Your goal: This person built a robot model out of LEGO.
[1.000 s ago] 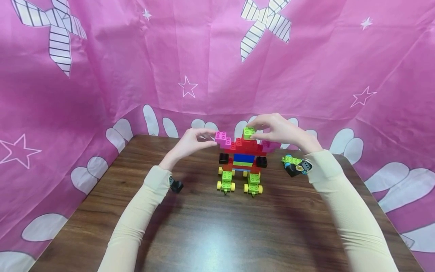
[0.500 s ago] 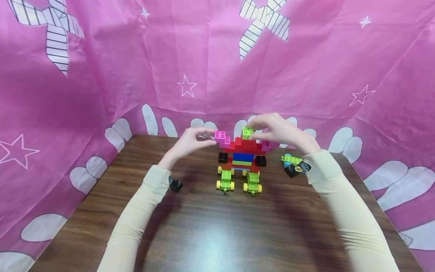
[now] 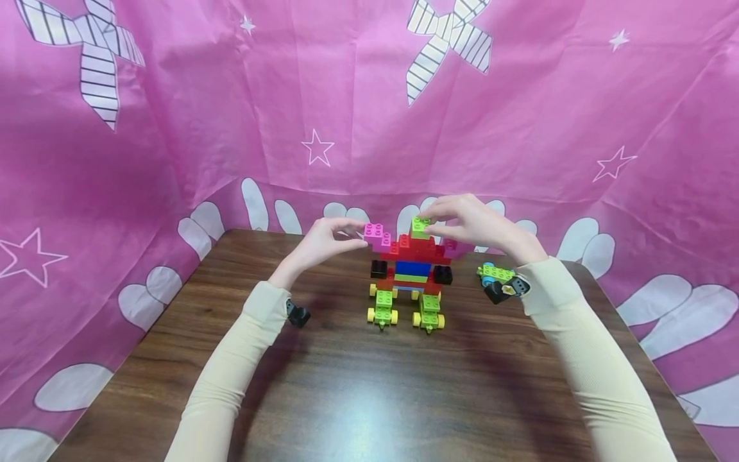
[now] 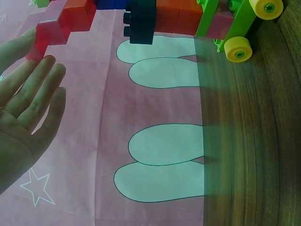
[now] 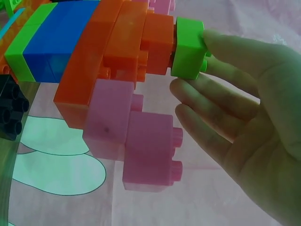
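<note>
A brick figure [image 3: 412, 269] stands upright mid-table on two green wheeled feet, with a red and blue body, black side blocks and pink arm bricks. My left hand [image 3: 329, 242] pinches the end of the left pink brick [image 3: 376, 234] between index finger and thumb; in the left wrist view its other fingers [image 4: 44, 89] lie nearly straight. My right hand [image 3: 470, 223] grips the small green brick [image 3: 421, 226] on top of the figure. The right wrist view shows that green brick [image 5: 187, 47] seated against the red bricks, with the right pink arm [image 5: 136, 141] below it.
A small black piece [image 3: 299, 315] lies on the wooden table [image 3: 358, 385] by my left forearm. A small cluster of green, blue and black pieces [image 3: 500, 281] sits right of the figure. A pink printed cloth [image 3: 231, 128] hangs close around the table's back and sides.
</note>
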The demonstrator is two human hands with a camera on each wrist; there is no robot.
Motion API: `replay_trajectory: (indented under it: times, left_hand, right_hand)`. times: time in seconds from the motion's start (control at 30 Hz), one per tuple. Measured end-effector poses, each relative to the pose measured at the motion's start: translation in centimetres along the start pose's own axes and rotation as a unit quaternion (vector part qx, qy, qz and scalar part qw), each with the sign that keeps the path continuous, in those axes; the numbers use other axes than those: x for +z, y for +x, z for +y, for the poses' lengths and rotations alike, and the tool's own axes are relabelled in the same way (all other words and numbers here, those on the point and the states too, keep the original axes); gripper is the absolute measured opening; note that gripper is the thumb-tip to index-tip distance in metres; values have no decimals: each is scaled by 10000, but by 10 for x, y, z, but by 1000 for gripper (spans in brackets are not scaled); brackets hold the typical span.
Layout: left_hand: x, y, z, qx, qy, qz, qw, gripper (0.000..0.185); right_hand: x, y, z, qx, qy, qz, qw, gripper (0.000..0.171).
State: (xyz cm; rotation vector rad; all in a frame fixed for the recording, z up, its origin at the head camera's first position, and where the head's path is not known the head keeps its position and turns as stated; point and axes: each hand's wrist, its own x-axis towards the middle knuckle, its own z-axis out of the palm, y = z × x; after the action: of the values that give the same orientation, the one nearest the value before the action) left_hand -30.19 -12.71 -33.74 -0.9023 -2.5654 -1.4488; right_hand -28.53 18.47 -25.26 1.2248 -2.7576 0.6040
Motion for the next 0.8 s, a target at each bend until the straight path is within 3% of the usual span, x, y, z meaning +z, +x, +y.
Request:
replay_trajectory:
  times: [0.47,0.8]
  left_hand:
    - [0,0,2,4,-187,8,9998,41]
    - [0,1,0,19,-204,1,9998,40]
  right_hand:
    - [0,1,-4,41,-177,139,9997,35]
    - [-2,5,-7,142,-396,-14,9991,34]
